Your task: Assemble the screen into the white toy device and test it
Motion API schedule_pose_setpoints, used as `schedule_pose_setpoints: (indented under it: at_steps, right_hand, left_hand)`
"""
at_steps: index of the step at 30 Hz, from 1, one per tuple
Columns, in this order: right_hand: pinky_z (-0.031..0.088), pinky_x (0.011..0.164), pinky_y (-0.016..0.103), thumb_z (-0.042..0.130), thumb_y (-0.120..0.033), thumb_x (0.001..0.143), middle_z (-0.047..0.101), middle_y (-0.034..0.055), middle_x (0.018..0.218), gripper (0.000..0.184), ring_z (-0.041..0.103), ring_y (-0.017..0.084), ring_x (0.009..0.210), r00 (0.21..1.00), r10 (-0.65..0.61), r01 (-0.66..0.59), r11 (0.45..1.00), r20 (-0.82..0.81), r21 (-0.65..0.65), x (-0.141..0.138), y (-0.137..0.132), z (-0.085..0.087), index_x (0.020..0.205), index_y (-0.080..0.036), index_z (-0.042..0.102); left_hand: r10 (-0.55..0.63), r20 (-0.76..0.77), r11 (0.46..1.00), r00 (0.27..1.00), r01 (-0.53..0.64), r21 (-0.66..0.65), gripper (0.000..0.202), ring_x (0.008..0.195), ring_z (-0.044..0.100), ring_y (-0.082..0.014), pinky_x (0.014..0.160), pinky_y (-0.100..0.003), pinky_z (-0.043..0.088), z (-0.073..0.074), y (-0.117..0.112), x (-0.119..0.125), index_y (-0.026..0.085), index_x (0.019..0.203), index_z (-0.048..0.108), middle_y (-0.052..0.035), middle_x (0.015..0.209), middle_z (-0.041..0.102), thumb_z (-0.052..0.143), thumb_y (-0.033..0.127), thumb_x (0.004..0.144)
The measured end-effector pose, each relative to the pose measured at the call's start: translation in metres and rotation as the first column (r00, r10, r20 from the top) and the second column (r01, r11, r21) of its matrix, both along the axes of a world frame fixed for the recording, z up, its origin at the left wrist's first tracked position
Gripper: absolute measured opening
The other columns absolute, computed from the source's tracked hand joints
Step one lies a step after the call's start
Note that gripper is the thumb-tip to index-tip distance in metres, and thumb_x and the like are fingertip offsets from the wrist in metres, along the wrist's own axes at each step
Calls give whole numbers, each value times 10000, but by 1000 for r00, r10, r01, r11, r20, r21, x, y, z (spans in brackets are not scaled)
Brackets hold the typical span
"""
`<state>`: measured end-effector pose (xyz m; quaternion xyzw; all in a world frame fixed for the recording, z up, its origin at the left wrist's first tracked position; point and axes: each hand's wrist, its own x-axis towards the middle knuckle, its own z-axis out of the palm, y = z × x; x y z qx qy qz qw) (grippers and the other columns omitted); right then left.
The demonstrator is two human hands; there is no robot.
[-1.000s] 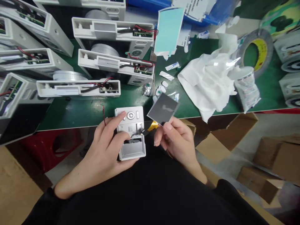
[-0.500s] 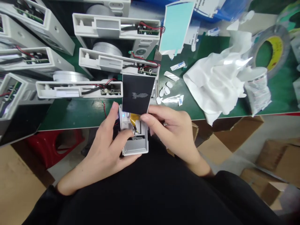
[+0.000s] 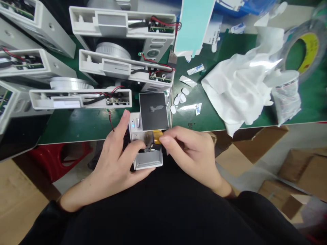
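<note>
My left hand (image 3: pixel 119 154) is wrapped round a small white device housing (image 3: pixel 148 161) at the table's front edge. Its thumb presses inside, by a thin dark cable. A small blue light glows at the housing's upper left. Between thumb and index finger, my right hand (image 3: pixel 192 153) pinches the edge of an amber-yellow flat ribbon (image 3: pixel 157 137) at the housing's right side. Just above, a dark screen panel (image 3: pixel 153 111) with a grey smear lies over the housing's top end. Whether the ribbon joins the panel is hidden.
Several white housings (image 3: pixel 107 102) with exposed red and black wires stand at left and ahead. To the right lie small white pads (image 3: pixel 182 98), a crumpled white cloth (image 3: pixel 237 88) and a tape roll (image 3: pixel 302 51). Cardboard boxes (image 3: pixel 283 170) and a red stool (image 3: pixel 53 160) are below.
My right fingers have moved from the panel's lower corner down to the yellow ribbon. The ribbon now extends further right, and the panel sits lower and flatter. My left hand keeps its hold.
</note>
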<state>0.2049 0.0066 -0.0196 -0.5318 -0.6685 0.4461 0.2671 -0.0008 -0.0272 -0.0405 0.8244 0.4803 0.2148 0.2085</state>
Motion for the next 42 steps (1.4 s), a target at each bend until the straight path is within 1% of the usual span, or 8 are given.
schedule_pose_setpoints:
  at_steps: [3,9,16,24,26,29,32,42]
  right_hand:
    - [410,502,197,603,-279,1005,577,-65,625,150,502,56,513,996,62,-65,997,-71,-46,1,-2,2,896,-187,649]
    - [375,464,186,643,-228,968,538,-85,613,53,470,49,493,990,53,-68,992,-127,-110,3,-4,-3,928,-195,634]
    - [385,503,157,673,-238,968,535,-92,593,113,491,35,509,998,42,-39,996,-36,86,-1,-8,-17,883,-183,622]
    - [359,473,147,710,-238,946,497,-108,565,182,442,20,471,998,58,-57,992,-13,114,-5,-9,-19,822,-176,592]
    - [378,481,150,697,-217,953,555,-92,600,146,465,23,484,998,67,-67,988,7,138,-5,-9,-18,838,-170,620]
    - [462,560,157,666,-177,967,714,-35,759,57,583,44,573,995,86,-93,978,45,185,-3,-10,-16,914,-156,656]
    - [519,649,181,646,-137,967,773,9,857,29,670,77,664,988,108,-131,961,109,242,-2,-11,-15,949,-144,668]
    - [471,548,224,612,-200,992,665,-34,655,192,595,91,546,958,131,-208,931,256,301,-6,-11,-19,800,-196,600]
  left_hand:
    - [-2,11,1000,1000,1,12,328,1405,516,-403,997,-493,558,-1,0,0,172,1066,594,-223,1692,225,764,369,867]
    - [-11,17,999,1000,10,30,322,1385,530,-405,989,-498,550,-4,-1,-1,153,1059,609,-248,1684,227,742,388,884]
    - [-29,0,998,1000,29,48,337,1362,543,-413,1010,-477,519,-6,-2,-3,131,1062,611,-272,1672,235,738,384,880]
    - [-23,0,997,1000,23,77,354,1361,549,-400,1021,-467,512,-10,-4,-3,139,1083,605,-245,1688,229,732,408,893]
    - [-15,-3,996,1000,15,91,340,1337,571,-389,1011,-467,520,-11,-4,-2,147,1074,603,-233,1693,231,722,412,899]
    - [1,-3,996,1000,-1,93,329,1304,598,-376,987,-471,536,-11,-4,-1,156,1065,601,-226,1690,250,719,414,898]
    - [8,0,996,1000,-8,86,341,1314,594,-378,981,-471,542,-10,-4,-2,160,1063,604,-214,1692,258,735,421,886]
    - [-26,10,981,1000,23,194,335,1329,584,-392,978,-446,533,-18,-5,-3,132,1054,632,-220,1710,208,750,398,888]
